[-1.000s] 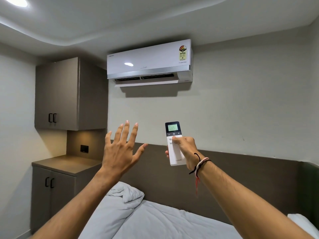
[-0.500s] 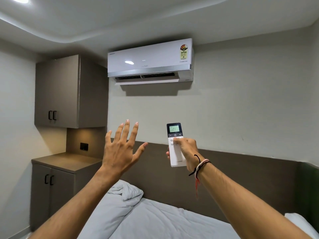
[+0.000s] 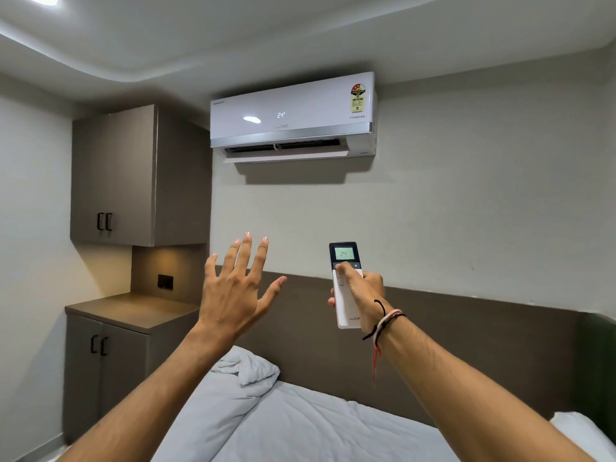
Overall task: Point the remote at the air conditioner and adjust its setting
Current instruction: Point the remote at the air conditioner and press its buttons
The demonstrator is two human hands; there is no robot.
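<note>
Head view: right hand (image 3: 365,293) raised, fingers grasping Lloyd remote (image 3: 346,285), screen "24"; left hand (image 3: 233,288) splayed, empty; Lloyd Inverter air conditioner (image 3: 293,116) at 12 o'clock, "24°".

Bedroom, bed (image 3: 300,425), headboard (image 3: 466,345), wall cabinets (image 3: 113,175)

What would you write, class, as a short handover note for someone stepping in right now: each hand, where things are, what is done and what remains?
Right hand: holds the remote upright, thumb on the buttons just under its screen, which reads 24.
Left hand: empty, raised, fingers spread.
Air conditioner: on the wall above, panel showing 24, flap open.
Done: remote aimed, unit responding.
Left: any further change, then lower the remote.
</note>
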